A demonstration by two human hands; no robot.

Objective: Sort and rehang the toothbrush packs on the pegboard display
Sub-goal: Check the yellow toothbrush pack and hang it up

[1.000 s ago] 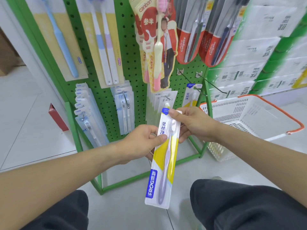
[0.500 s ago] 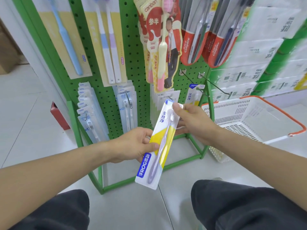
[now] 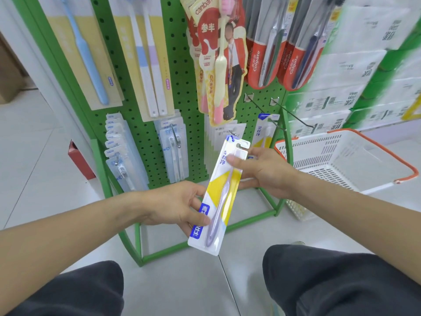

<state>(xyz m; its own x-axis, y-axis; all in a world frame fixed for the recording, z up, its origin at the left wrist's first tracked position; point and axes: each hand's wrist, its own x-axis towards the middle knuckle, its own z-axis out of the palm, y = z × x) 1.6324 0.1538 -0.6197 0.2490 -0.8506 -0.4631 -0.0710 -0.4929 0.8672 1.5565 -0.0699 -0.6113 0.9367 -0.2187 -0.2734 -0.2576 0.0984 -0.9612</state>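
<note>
Now, at the pegboard display:

Toothbrush pack (image 3: 218, 197): held in both hands in front of the green pegboard (image 3: 141, 115), tilted with its hang-hole end up and to the right, its blue-labelled end down and to the left. A second ago it hung nearly upright; it has since leaned over and its top has risen toward the lower row of hooks.

Left hand (image 3: 177, 205): fingers curled round the pack's lower half, thumb across the blue label. It gripped the pack at mid-length a second ago; its hold now sits nearer the bottom end.

Right hand (image 3: 262, 169): thumb pressed on the front of the pack just below the hang hole, fingers behind it, pinching the top end. The grip is in the same place as before, but the hand has lifted closer to the board.

Matching pack (image 3: 264, 131): yellow and white, already hanging on a hook at the lower right of the board, just beyond the right hand.

Empty hook (image 3: 293, 117): a bare wire peg juts out at the right edge of the board, above the white basket (image 3: 355, 160).

Basket: on the floor to the right of the stand, orange-rimmed, unmoved.

Upper rows: red packs (image 3: 259, 65) and a pink-and-cream pack (image 3: 218, 65) hang above.
</note>
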